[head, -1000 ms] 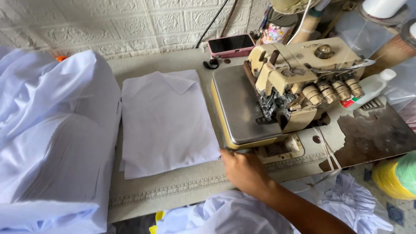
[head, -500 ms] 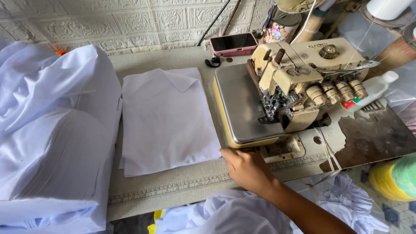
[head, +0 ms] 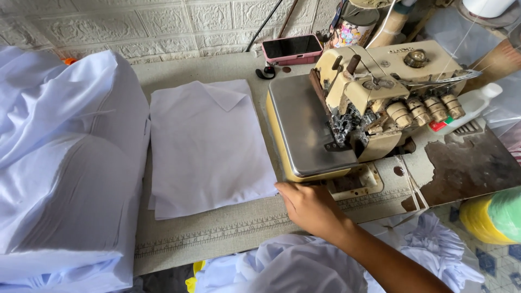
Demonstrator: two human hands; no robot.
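Note:
My right hand rests palm down on the table's front edge. It lies just in front of the cream overlock sewing machine. Its fingertips reach the near right corner of a flat stack of white cloth pieces and nothing shows in its grip. The arm comes in from the lower right. The machine's steel plate lies bare just beyond the hand. My left hand is out of view.
A large heap of white cloth fills the left side. More white fabric bunches below the table edge. A pink-cased phone lies by the tiled wall. A white bottle sits right of the machine, and a yellow-green bundle at far right.
The view has shifted slightly. My right hand stays at the table's front edge by the cloth corner.

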